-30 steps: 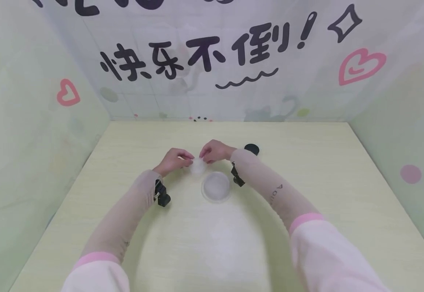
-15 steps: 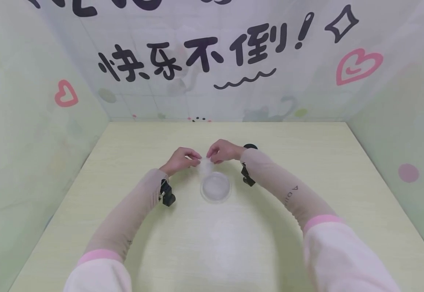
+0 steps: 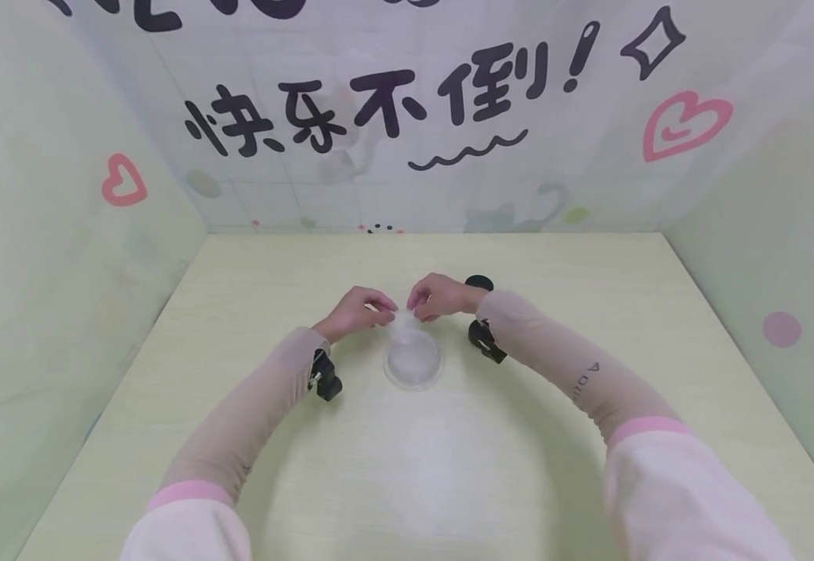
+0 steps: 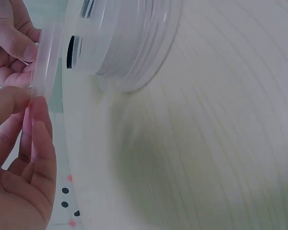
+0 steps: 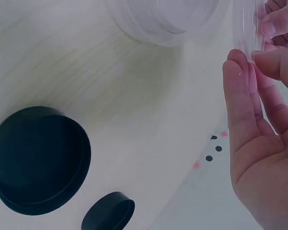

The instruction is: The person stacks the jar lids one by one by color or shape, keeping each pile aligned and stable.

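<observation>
Between both hands is a small clear, round plastic lid-like piece (image 4: 48, 60), tilted up on its edge. My left hand (image 3: 356, 313) pinches its left side between thumb and fingers. On its right side, the thumb and fingertips of my right hand (image 3: 442, 296) pinch the rim. Just below and nearer to me, a clear round plastic container (image 3: 414, 365) stands on the table. In the head view the held piece overlaps the container's far edge; the left wrist view shows a gap between them.
A black round lid (image 5: 41, 160) and a smaller black lid (image 5: 108, 213) lie beyond my right wrist. The pale wooden table (image 3: 407, 475) ends at a printed cloth backdrop (image 3: 350, 179), with cloth sides left and right.
Both hands have moved to the right with the clear piece, from left of the container's far side to over its far edge. The container has stayed in place.
</observation>
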`<state>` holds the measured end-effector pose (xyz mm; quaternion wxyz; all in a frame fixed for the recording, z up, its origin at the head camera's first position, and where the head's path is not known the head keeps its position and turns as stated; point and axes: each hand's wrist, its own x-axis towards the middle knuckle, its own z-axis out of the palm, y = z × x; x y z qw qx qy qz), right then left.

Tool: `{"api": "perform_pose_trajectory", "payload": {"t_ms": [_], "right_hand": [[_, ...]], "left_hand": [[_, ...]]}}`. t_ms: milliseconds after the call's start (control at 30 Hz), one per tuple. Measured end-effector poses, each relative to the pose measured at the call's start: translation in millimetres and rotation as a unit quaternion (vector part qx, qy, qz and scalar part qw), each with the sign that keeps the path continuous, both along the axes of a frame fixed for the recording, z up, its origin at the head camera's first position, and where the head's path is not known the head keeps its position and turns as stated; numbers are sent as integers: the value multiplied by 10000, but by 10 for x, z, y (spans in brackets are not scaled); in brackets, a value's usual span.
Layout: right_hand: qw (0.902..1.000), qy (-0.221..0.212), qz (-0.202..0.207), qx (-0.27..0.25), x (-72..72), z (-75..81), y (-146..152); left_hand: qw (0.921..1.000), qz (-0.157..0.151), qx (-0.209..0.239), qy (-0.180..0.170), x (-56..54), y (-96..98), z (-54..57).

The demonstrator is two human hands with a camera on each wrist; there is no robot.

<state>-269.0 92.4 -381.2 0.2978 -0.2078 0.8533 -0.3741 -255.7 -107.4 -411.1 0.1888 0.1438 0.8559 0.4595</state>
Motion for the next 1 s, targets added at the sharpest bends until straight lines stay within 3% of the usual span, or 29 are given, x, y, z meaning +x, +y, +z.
{"api": "perform_pose_trajectory", "payload": {"t_ms": [467, 567, 700, 733, 1000], "right_hand": [[9998, -205, 73, -2, 123, -98, 80], [9996, -266, 58, 6, 145, -104, 80], [9995, -301, 15, 48, 169, -115, 77], [9995, -302, 7, 65, 174, -119, 77], [9996, -247, 102, 5, 182, -156, 97]], "left_hand": [[9994, -264, 4, -221, 101, 96, -45], [9991, -370, 5, -223, 147, 101, 1], [9987, -454, 8, -229, 154, 107, -19], [9987, -457, 21, -231, 126, 104, -73], [9988, -450, -48, -209, 134, 121, -93]]}}
